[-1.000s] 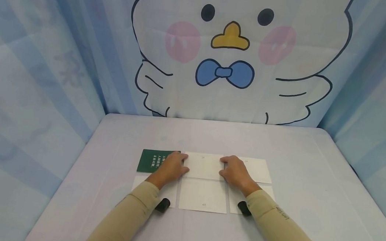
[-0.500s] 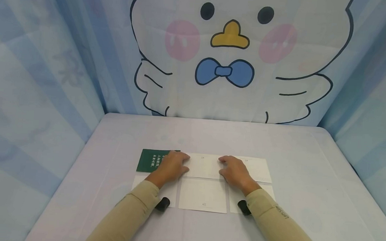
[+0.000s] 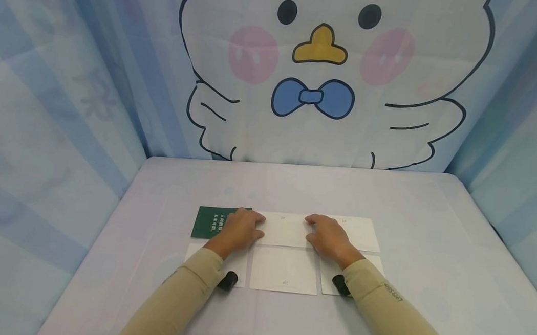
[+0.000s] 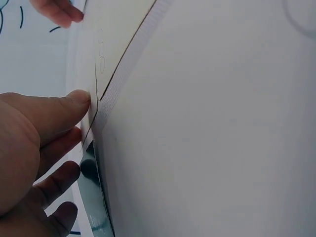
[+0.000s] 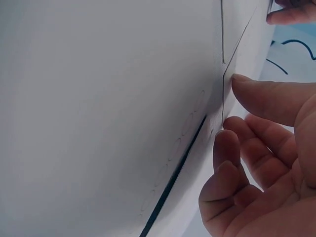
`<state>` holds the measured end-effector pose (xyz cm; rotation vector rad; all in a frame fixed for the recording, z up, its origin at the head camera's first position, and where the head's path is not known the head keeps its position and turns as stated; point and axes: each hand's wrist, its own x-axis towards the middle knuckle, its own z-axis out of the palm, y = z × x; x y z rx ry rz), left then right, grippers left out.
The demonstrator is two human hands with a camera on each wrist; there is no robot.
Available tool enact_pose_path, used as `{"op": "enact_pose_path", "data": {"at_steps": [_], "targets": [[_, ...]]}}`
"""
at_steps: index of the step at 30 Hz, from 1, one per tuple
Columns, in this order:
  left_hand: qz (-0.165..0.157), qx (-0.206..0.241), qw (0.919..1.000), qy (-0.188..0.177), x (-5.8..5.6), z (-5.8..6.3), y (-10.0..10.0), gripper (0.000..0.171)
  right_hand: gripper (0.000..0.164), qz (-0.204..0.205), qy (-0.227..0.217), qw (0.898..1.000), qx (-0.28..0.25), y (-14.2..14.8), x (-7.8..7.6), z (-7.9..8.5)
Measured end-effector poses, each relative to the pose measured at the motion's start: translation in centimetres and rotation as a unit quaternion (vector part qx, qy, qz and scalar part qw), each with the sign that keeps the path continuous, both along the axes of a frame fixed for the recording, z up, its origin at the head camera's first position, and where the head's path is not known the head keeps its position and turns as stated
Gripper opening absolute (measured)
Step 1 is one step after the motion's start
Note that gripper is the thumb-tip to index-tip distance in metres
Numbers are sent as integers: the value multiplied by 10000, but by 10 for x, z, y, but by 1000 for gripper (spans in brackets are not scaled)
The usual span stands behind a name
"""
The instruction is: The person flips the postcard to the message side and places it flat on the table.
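Observation:
Six flat cards lie in two rows; rather, several white cards and one dark green card point(image 3: 208, 223) with white lettering form a two-row layout. My left hand point(image 3: 238, 228) rests at the left edge of the back middle card point(image 3: 285, 231), thumb and forefinger spread along it. At that card's right edge is my right hand point(image 3: 330, 237), its thumb and forefinger likewise apart. In the left wrist view the left thumb point(image 4: 79, 98) touches close to the card's corner. The right wrist view has the right thumb point(image 5: 242, 84) at the card edge, other fingers loosely bent. My left hand covers part of the green card.
In the front row, a white card point(image 3: 284, 271) lies in the middle, with a left card point(image 3: 236, 268) and a right card point(image 3: 330, 284) partly under my forearms. A back right card point(image 3: 359, 234) sits beyond my right hand. Printed curtains point(image 3: 316, 139) stand behind the table point(image 3: 267, 188).
Both hands stay at the sides of the back middle card, with only slight finger shifts. The head view has tilted a little; the cards keep their layout.

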<state>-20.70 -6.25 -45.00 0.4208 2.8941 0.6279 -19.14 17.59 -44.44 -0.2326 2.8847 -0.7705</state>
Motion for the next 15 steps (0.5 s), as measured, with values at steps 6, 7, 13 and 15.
{"op": "enact_pose_path", "data": {"at_steps": [6,7,13,15], "targets": [[-93,-155,9998,115,-1,4,0,41,47,55,-56,10000,26,-1,-2,3],[-123,-208,9996,133,-1,5,0,41,47,98,-52,9999,64,-1,-3,4],[-140,-322,9993,133,1,14,8,36,49,324,-158,9992,146,-3,-7,11],[-122,-110,9999,50,3,18,5,35,49,357,-146,9993,10,-5,-6,14]]}}
